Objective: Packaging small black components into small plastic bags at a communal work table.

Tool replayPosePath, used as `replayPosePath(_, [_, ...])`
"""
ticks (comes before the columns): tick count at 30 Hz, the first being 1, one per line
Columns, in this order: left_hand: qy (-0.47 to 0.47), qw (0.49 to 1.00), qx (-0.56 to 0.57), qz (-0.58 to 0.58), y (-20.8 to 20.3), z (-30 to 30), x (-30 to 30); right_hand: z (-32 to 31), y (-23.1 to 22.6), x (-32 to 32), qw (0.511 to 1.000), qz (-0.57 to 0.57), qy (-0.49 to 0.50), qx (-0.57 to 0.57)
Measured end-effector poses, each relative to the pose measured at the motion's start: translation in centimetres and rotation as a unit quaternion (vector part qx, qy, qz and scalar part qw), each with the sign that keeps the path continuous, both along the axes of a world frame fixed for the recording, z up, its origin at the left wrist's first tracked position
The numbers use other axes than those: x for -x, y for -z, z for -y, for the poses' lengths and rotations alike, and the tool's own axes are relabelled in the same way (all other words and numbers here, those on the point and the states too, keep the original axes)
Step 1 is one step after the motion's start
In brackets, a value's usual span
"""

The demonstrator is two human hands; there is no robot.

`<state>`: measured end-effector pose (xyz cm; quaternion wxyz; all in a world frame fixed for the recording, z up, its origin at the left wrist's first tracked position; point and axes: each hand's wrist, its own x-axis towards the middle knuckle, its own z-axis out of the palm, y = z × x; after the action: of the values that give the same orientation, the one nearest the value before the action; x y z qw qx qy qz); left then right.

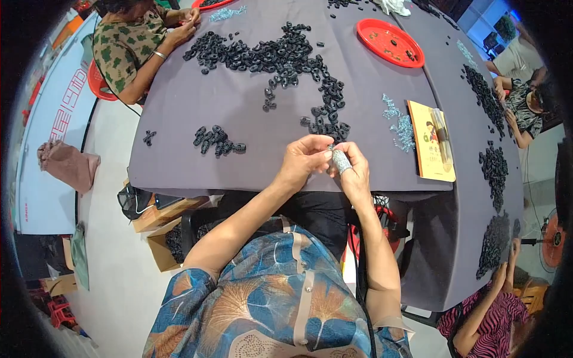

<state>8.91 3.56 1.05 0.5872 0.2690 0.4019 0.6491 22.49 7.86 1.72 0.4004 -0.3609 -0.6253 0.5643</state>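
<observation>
We hold both hands together over the near part of the grey tablecloth (173,170), fingertips almost meeting. Our left hand (303,162) pinches a small dark piece (330,147) between thumb and forefinger; it is too small for us to make out its exact form. Our right hand (353,174) has its fingers curled in close to that piece, a speckled grey finger wrap (342,160) around one of them, but we cannot tell whether it grips the piece too. Just beyond our fingertips, a trail of black plastic fittings (331,98) runs up to a large heap (280,51). To our left lies a small cluster of the same fittings (218,141), and farther left a few more. On our right, small shiny pale-blue pieces (404,130) are strewn near a yellow booklet (427,140), which has a long dark object (443,134) lying on it. Farther off, a round red tray (377,31) holds a few small parts. A co-worker in a leaf-patterned shirt (122,48) sits at the table's far left.
</observation>
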Motion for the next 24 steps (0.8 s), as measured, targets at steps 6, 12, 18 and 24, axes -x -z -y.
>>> replayPosePath(6, [0.021, 0.998, -0.008, -0.052, 0.2, 0.1, 0.0, 0.1, -0.8, -0.2, 0.999, 0.028, -0.019, 0.027])
replayPosePath(12, [0.070, 0.996, -0.026, -0.057, 0.1, 0.0, 0.8, 0.1, -1.5, -0.2, 0.997, 0.058, -0.019, 0.049])
replayPosePath(18, [0.099, 0.995, 0.001, 0.018, -0.1, 0.2, 1.3, -0.3, -0.6, -0.5, 0.996, 0.051, -0.043, 0.054])
replayPosePath(24, [0.139, 0.977, 0.007, 0.164, -0.2, 0.0, 1.5, -0.6, 0.1, -0.9, 0.993, -0.022, -0.071, 0.094])
